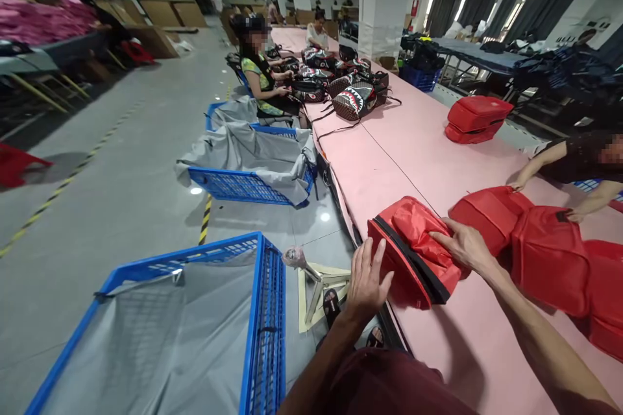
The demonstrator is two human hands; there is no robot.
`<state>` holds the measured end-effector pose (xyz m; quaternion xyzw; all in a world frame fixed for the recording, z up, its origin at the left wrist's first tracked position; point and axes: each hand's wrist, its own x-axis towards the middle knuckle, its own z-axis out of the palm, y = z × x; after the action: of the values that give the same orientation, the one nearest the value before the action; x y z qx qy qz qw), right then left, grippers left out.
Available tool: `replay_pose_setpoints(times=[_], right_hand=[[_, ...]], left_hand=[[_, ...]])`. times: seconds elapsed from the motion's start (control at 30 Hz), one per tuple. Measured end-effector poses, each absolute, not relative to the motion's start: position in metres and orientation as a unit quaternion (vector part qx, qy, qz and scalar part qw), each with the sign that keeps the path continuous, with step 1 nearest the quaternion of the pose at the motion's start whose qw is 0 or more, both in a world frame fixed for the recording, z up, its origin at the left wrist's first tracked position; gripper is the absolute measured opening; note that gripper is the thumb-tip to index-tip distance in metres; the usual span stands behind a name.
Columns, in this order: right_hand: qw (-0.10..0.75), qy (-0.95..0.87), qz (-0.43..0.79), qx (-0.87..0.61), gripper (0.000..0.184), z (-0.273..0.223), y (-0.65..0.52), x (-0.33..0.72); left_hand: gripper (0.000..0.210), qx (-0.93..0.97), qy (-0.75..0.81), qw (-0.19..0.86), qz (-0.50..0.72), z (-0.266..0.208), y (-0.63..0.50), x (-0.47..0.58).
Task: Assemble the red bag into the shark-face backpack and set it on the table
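Head view: the left hand (366,275), fingers spread, steadies the end of a red backpack (413,249) lying at the near edge of the pink table (389,155); the right hand (462,245) presses flat on its fabric (zipper edge showing). Apparently flattening it; next calls for even pressure.

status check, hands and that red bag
Left hand open, flat against red bag's near end. Right hand open, pressing on top. More red bags right beside it, co-worker's hand on them.
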<state>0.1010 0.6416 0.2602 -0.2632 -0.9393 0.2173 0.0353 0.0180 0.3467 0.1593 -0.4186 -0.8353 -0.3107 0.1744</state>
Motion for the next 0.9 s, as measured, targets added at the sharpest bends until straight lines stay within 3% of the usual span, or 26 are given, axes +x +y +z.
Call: replay_pose_setpoints(times=[0.13,0.3,0.37,0.47,0.6,0.7,0.77,0.9], right_hand=[[0.025,-0.922,0.284,-0.263,0.047,0.249,0.627,0.113],[0.044,-0.924,0.185,-0.332,0.051,0.243,0.632,0.108],[0.062,-0.92,0.158,-0.353,0.054,0.242,0.647,0.104],[0.078,-0.909,0.145,-0.383,0.058,0.238,0.679,0.097],[0.088,-0.903,0.134,-0.4,0.053,0.23,0.714,0.081],[0.093,-0.921,0.129,-0.356,0.051,0.228,0.718,0.071],[0.145,-0.938,0.135,-0.285,0.053,0.23,0.708,0.072],[0.348,-0.928,0.076,-0.106,0.063,0.224,0.675,0.09]], left_hand=[[0.074,-0.422,-0.84,0.181,-0.291,0.169,0.353,0.023],[0.032,-0.502,-0.811,0.139,-0.267,0.192,0.351,0.011],[0.03,-0.54,-0.803,0.124,-0.22,0.188,0.343,0.01],[0.054,-0.587,-0.791,0.126,-0.122,0.146,0.321,0.021],[0.053,-0.607,-0.794,0.039,-0.012,0.053,0.304,0.048],[0.055,-0.628,-0.775,0.012,0.075,0.008,0.323,0.07],[0.056,-0.62,-0.777,-0.024,0.103,0.002,0.341,0.079],[0.048,-0.7,-0.693,-0.169,0.037,0.03,0.364,0.073]])
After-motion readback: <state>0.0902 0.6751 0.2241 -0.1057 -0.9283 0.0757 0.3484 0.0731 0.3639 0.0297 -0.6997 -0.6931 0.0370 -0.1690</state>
